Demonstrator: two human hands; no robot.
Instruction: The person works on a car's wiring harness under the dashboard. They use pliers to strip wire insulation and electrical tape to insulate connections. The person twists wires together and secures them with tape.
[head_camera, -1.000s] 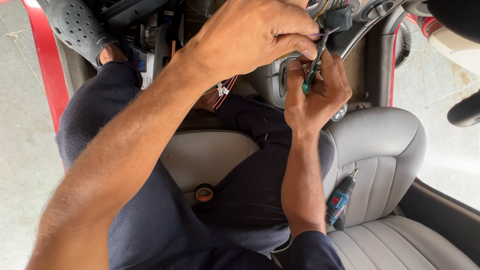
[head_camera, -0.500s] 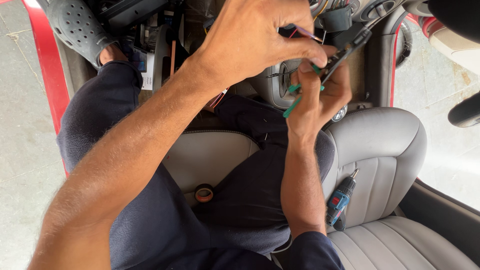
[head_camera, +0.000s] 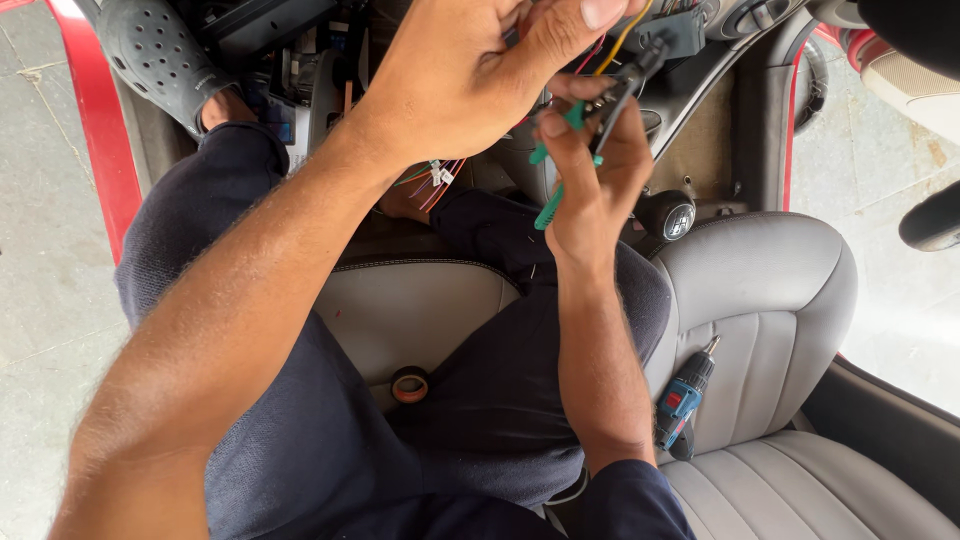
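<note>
Sitting on a grey leather car seat (head_camera: 410, 310), the person has both dark blue trouser legs in the lower part of the view, and a small roll of black tape with an orange core (head_camera: 409, 385) lies on the cushion between the thighs. Beside the right thigh, a small blue and black cordless drill (head_camera: 684, 395) rests on the grey passenger seat (head_camera: 780, 300). Higher up, the right hand (head_camera: 592, 170) is closed around a green-handled plier-type tool (head_camera: 575, 150), with the handles between the fingers and the dark head pointing up to the dashboard. The left hand (head_camera: 465, 85) is just beside it, its fingers bent and pinched on thin coloured wires (head_camera: 615, 45); which wire exactly I cannot tell. Farther, a loose bundle of wires (head_camera: 437, 180) hangs under the open dashboard, and a grey perforated clog (head_camera: 160, 55) is on the left foot.
</note>
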